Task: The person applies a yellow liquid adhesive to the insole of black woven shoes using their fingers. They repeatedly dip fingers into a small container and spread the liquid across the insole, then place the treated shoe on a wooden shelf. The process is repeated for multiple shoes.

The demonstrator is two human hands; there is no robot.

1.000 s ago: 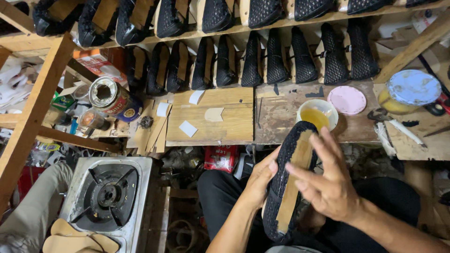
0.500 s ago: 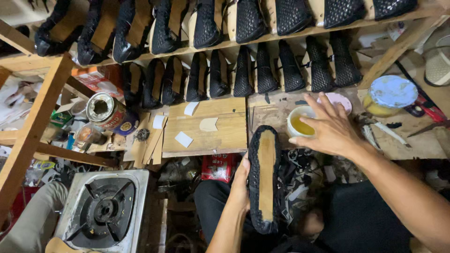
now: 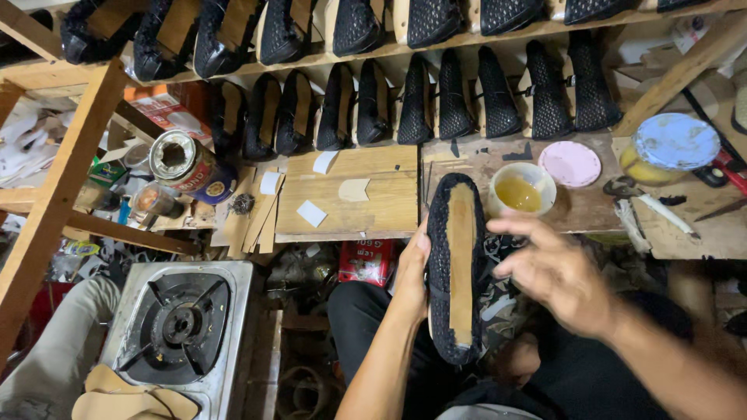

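A shoemaking workshop: wooden shelves [image 3: 482,35] lined with unfinished black woven shoes [image 3: 498,93].

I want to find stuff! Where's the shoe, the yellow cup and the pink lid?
shoe [image 3: 455,264], head view, on its tan sole strip.
cup [image 3: 520,191], head view, on the yellow liquid inside.
pink lid [image 3: 569,163], head view, at its middle.

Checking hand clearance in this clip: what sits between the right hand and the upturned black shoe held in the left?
Nothing lies between them. In the head view the right hand hovers just right of the black shoe, fingers apart from it. The left hand grips its other edge.
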